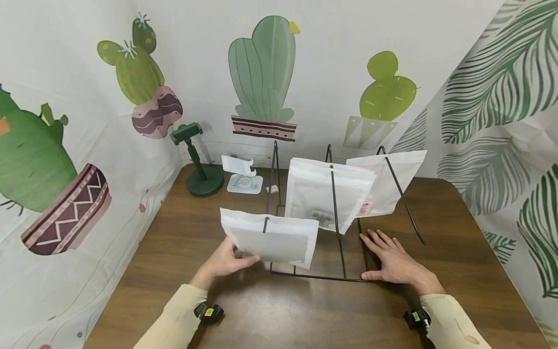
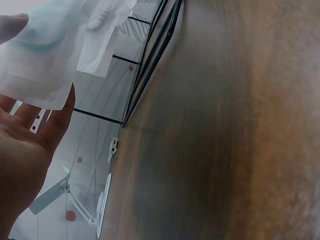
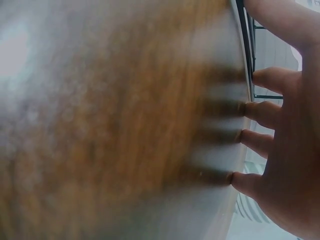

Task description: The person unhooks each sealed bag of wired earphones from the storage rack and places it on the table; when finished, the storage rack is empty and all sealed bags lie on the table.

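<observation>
Your left hand (image 1: 226,259) pinches the lower left part of a flat white pouch (image 1: 273,245), threaded near its top on the left prong (image 1: 265,225) of the black metal wire rack (image 1: 320,277); your right hand (image 1: 394,259) spreads on the brown wooden table (image 1: 287,320) beside the rack. Move the pouch level along the prong, gently, with your right hand bracing the light-looking rack.

One wire rack (image 1: 320,277); on it, three white pouches (image 1: 270,245) (image 1: 311,194) (image 1: 377,179); left of it, two stands (image 1: 205,182) (image 1: 245,185); beside it, two hands (image 1: 226,261) (image 1: 394,261).
</observation>
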Available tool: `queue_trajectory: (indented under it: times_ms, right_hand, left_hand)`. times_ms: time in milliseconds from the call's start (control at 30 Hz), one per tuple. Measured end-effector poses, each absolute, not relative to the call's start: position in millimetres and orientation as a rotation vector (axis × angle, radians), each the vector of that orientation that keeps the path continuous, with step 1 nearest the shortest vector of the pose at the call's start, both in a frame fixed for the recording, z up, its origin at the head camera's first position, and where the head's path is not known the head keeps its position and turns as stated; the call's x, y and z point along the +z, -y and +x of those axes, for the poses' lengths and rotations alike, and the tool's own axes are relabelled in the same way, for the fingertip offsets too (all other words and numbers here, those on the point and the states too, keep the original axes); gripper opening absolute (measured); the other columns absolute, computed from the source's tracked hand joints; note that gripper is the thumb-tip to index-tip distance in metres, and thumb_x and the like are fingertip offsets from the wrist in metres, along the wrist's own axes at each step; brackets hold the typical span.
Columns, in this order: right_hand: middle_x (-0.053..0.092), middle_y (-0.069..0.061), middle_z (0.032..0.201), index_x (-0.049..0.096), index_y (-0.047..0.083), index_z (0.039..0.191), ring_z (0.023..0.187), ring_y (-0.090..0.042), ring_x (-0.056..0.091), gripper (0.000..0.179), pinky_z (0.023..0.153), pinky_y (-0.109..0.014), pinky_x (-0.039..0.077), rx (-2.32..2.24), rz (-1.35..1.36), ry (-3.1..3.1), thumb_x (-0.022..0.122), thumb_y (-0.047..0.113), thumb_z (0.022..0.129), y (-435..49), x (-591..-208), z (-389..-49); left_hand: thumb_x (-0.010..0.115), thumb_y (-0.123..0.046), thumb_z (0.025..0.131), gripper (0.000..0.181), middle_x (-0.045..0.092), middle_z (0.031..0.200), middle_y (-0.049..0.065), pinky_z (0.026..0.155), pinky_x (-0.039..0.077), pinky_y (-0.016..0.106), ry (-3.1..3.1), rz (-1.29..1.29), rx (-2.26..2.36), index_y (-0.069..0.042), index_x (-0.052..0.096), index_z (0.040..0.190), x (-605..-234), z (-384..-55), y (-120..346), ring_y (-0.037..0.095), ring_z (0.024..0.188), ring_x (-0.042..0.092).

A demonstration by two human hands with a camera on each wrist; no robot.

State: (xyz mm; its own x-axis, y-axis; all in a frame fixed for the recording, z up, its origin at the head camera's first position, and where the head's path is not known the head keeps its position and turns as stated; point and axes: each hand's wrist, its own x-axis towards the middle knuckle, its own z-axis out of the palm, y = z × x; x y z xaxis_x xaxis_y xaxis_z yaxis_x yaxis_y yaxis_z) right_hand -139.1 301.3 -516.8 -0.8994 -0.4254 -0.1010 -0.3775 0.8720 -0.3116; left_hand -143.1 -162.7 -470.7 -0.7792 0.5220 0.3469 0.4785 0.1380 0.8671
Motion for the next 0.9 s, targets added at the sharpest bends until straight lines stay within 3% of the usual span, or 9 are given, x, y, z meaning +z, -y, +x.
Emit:
queue_trajectory:
  times_ms: [900]
  right_hand:
    - [0.026,-0.023,0.157,0.032,0.011,0.153,0.144,-0.047,0.018,0.107,0.107,-0.072,0.015,-0.432,-0.613,-2.866,0.07,0.07,0.072,-302,-519,-140]
  left_hand:
    - [0.077,0.009,0.073,0.049,0.065,0.106,0.017,0.086,0.052,0.028,-2.376,1.076,1.765,0.001,0.053,0.115,-472,-132,161,0.004,0.103,0.06]
